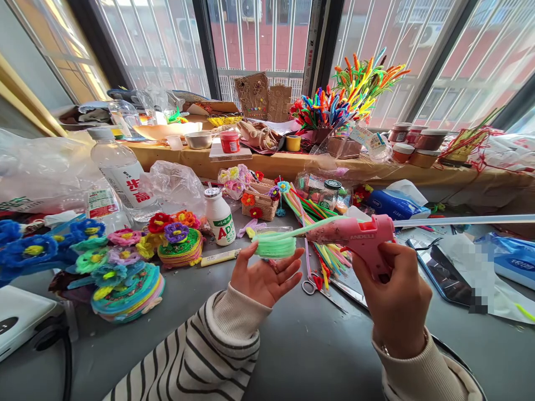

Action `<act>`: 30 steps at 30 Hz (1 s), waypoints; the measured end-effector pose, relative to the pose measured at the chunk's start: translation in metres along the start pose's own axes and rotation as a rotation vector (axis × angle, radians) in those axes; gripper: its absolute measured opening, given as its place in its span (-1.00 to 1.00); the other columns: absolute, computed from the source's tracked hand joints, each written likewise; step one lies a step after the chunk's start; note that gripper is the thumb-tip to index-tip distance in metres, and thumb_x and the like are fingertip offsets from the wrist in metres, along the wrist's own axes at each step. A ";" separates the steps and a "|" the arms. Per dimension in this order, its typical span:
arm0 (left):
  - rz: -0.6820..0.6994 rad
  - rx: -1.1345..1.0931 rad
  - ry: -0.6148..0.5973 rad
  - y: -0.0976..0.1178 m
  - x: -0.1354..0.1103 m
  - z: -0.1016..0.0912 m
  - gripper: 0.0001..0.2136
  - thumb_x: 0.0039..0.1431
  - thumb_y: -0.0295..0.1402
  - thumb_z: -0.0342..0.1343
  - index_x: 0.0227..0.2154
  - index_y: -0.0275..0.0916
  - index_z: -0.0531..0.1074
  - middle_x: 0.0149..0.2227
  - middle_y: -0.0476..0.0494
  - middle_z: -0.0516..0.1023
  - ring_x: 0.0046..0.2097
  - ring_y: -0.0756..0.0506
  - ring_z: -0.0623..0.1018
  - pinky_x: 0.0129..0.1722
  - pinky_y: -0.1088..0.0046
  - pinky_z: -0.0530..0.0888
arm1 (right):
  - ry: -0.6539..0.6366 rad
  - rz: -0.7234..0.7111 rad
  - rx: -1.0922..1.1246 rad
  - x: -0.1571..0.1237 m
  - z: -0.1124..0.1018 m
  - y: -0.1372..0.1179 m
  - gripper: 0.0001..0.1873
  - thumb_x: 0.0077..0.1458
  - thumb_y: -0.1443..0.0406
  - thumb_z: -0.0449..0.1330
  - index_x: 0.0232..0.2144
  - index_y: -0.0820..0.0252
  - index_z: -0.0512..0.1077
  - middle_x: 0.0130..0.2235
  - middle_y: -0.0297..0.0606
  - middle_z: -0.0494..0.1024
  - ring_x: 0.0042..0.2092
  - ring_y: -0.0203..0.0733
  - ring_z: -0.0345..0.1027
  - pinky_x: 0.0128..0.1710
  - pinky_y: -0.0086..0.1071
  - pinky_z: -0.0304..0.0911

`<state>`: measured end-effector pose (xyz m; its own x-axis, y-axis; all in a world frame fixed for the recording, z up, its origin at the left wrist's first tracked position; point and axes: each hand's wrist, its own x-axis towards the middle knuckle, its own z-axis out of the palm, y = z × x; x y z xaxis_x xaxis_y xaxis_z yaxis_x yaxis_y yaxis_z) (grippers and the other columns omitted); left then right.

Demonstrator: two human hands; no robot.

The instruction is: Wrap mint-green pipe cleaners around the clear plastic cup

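My left hand (267, 278), palm up, holds a small clear plastic container (286, 229) between thumb and fingers. Rows of pale green pipe cleaner (275, 246) wrap around its side, and a loose green length stretches right along the nozzle. In my right hand (395, 301) is a pink hot glue gun (355, 233), my fingers closed around its handle. Its nozzle points left at the wrapped container; whether the tip touches is hard to make out. A long translucent glue stick (460, 221) sticks out of the gun's back.
Scissors (324, 289) and loose pipe cleaners (307, 211) lie beyond my hands. Left stand a white bottle (220, 217), a water bottle (125, 172) and pipe-cleaner flower pots (127, 289). A phone (443, 273) and tissue packs (395, 203) are right. Paint jars (428, 140) line the sill.
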<state>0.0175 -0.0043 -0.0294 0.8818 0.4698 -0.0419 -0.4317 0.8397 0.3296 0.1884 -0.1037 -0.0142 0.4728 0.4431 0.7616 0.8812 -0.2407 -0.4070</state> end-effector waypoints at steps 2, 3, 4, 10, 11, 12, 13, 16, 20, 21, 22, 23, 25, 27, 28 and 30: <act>0.000 -0.002 -0.022 0.000 0.000 0.000 -0.53 0.00 -0.13 -0.05 -0.13 -0.43 0.31 -0.13 -0.31 0.49 -0.17 -0.10 0.50 -0.04 0.36 0.25 | 0.004 0.019 0.006 0.000 0.000 -0.001 -0.75 -0.02 0.16 0.10 -0.33 0.21 0.24 -0.48 -0.21 0.41 -0.54 -0.19 0.29 -0.54 -0.35 0.18; -0.001 -0.003 -0.031 0.000 -0.001 0.000 -0.52 0.01 -0.13 -0.06 -0.12 -0.44 0.31 -0.13 -0.31 0.49 -0.17 -0.10 0.50 -0.04 0.36 0.25 | 0.009 0.025 0.007 0.001 0.000 -0.001 -0.75 -0.02 0.17 0.10 -0.33 0.22 0.25 -0.48 -0.20 0.41 -0.55 -0.20 0.28 -0.54 -0.35 0.18; -0.002 -0.005 -0.038 0.000 -0.001 0.000 -0.52 0.01 -0.14 -0.06 -0.12 -0.44 0.30 -0.13 -0.32 0.49 -0.17 -0.10 0.50 -0.04 0.36 0.24 | 0.019 0.022 0.005 0.001 0.000 -0.001 -0.75 -0.02 0.17 0.10 -0.34 0.22 0.25 -0.48 -0.20 0.42 -0.55 -0.20 0.28 -0.55 -0.36 0.18; -0.007 -0.010 -0.073 0.001 -0.001 -0.001 -0.53 0.00 -0.15 -0.05 -0.12 -0.44 0.29 -0.11 -0.32 0.48 -0.15 -0.11 0.50 -0.05 0.36 0.26 | 0.104 -0.045 -0.009 0.000 0.004 0.003 -0.73 -0.05 0.14 0.13 -0.36 0.21 0.26 -0.51 -0.27 0.42 -0.59 -0.26 0.26 -0.60 -0.41 0.17; -0.010 -0.012 -0.080 0.001 -0.001 -0.002 -0.53 0.00 -0.15 -0.05 -0.11 -0.44 0.29 -0.11 -0.32 0.48 -0.14 -0.11 0.50 -0.04 0.36 0.26 | 0.103 -0.047 -0.012 0.001 0.004 0.004 -0.73 -0.05 0.14 0.12 -0.36 0.21 0.26 -0.51 -0.28 0.42 -0.59 -0.27 0.26 -0.60 -0.42 0.18; -0.013 -0.013 -0.087 0.001 -0.001 -0.002 -0.53 0.00 -0.16 -0.05 -0.11 -0.44 0.28 -0.11 -0.32 0.48 -0.14 -0.11 0.50 -0.04 0.36 0.26 | 0.103 -0.051 -0.016 0.001 0.004 0.004 -0.73 -0.04 0.14 0.12 -0.36 0.21 0.26 -0.51 -0.29 0.42 -0.59 -0.28 0.26 -0.60 -0.42 0.18; -0.013 -0.013 -0.092 0.001 -0.001 -0.002 -0.53 0.00 -0.16 -0.06 -0.10 -0.44 0.28 -0.11 -0.33 0.48 -0.14 -0.11 0.50 -0.04 0.36 0.26 | 0.108 -0.058 -0.020 0.001 0.004 0.004 -0.74 -0.05 0.15 0.12 -0.36 0.21 0.26 -0.51 -0.30 0.42 -0.60 -0.29 0.26 -0.61 -0.43 0.18; -0.010 -0.010 -0.102 0.001 -0.001 -0.003 -0.53 0.01 -0.16 -0.07 -0.10 -0.43 0.27 -0.11 -0.32 0.48 -0.14 -0.11 0.50 -0.04 0.36 0.25 | 0.137 -0.088 -0.030 0.002 0.005 0.005 -0.74 -0.08 0.18 0.16 -0.36 0.21 0.26 -0.52 -0.32 0.42 -0.61 -0.31 0.25 -0.62 -0.45 0.17; -0.019 -0.002 -0.114 0.001 -0.001 -0.003 -0.53 0.00 -0.16 -0.05 -0.11 -0.45 0.29 -0.11 -0.32 0.48 -0.13 -0.12 0.50 -0.03 0.36 0.26 | 0.159 -0.095 -0.045 0.004 0.007 0.007 -0.73 -0.10 0.18 0.18 -0.38 0.22 0.27 -0.53 -0.31 0.42 -0.62 -0.30 0.26 -0.63 -0.46 0.14; -0.022 0.000 -0.113 0.001 -0.001 -0.003 -0.52 0.00 -0.16 -0.05 -0.11 -0.45 0.29 -0.10 -0.32 0.48 -0.13 -0.11 0.50 -0.03 0.36 0.26 | 0.156 -0.077 -0.049 0.004 0.007 0.007 -0.72 -0.10 0.16 0.18 -0.38 0.23 0.27 -0.54 -0.30 0.41 -0.61 -0.29 0.26 -0.64 -0.45 0.13; -0.023 0.001 -0.110 0.001 -0.001 -0.002 -0.52 -0.01 -0.15 -0.05 -0.12 -0.45 0.30 -0.10 -0.32 0.48 -0.13 -0.11 0.50 -0.03 0.36 0.27 | 0.141 -0.051 -0.055 0.004 0.007 0.007 -0.70 -0.10 0.15 0.17 -0.37 0.23 0.27 -0.53 -0.28 0.41 -0.61 -0.27 0.26 -0.63 -0.45 0.13; -0.023 0.002 -0.104 0.001 0.000 -0.001 -0.53 -0.01 -0.16 -0.04 -0.12 -0.46 0.30 -0.11 -0.32 0.48 -0.14 -0.11 0.50 -0.04 0.36 0.27 | 0.112 -0.019 -0.060 0.005 0.007 0.006 -0.68 -0.09 0.13 0.16 -0.35 0.24 0.27 -0.52 -0.26 0.41 -0.60 -0.26 0.27 -0.63 -0.44 0.13; -0.019 0.002 -0.088 0.002 0.000 0.000 -0.53 -0.02 -0.16 -0.03 -0.13 -0.45 0.30 -0.11 -0.32 0.49 -0.15 -0.11 0.51 -0.05 0.37 0.29 | 0.038 0.054 -0.062 0.006 0.006 0.006 -0.62 -0.09 0.07 0.15 -0.32 0.24 0.26 -0.50 -0.22 0.41 -0.57 -0.23 0.28 -0.60 -0.41 0.14; -0.008 0.000 -0.074 0.004 -0.001 0.001 -0.52 -0.02 -0.16 -0.02 -0.11 -0.45 0.29 -0.12 -0.32 0.49 -0.16 -0.11 0.51 -0.06 0.37 0.31 | -0.015 0.119 -0.050 0.008 0.005 0.007 -0.53 -0.12 0.01 0.14 -0.28 0.25 0.25 -0.48 -0.20 0.41 -0.55 -0.20 0.29 -0.58 -0.39 0.16; 0.003 0.000 -0.068 0.006 -0.002 0.002 -0.51 -0.03 -0.16 -0.02 -0.10 -0.45 0.27 -0.12 -0.32 0.49 -0.16 -0.12 0.51 -0.06 0.37 0.31 | -0.030 0.139 -0.038 0.010 0.005 0.008 -0.50 -0.14 -0.01 0.14 -0.27 0.26 0.25 -0.49 -0.20 0.40 -0.55 -0.19 0.28 -0.58 -0.38 0.17; 0.039 0.003 -0.056 0.012 -0.005 0.003 -0.50 -0.04 -0.16 -0.01 -0.09 -0.44 0.26 -0.13 -0.33 0.49 -0.16 -0.12 0.51 -0.07 0.37 0.33 | -0.072 0.180 -0.021 0.013 0.004 0.012 -0.47 -0.16 -0.02 0.15 -0.27 0.28 0.25 -0.50 -0.20 0.40 -0.55 -0.18 0.28 -0.57 -0.36 0.18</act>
<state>0.0084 0.0021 -0.0225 0.8736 0.4861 0.0235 -0.4654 0.8202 0.3327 0.2051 -0.0970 -0.0114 0.6224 0.4515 0.6394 0.7825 -0.3396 -0.5219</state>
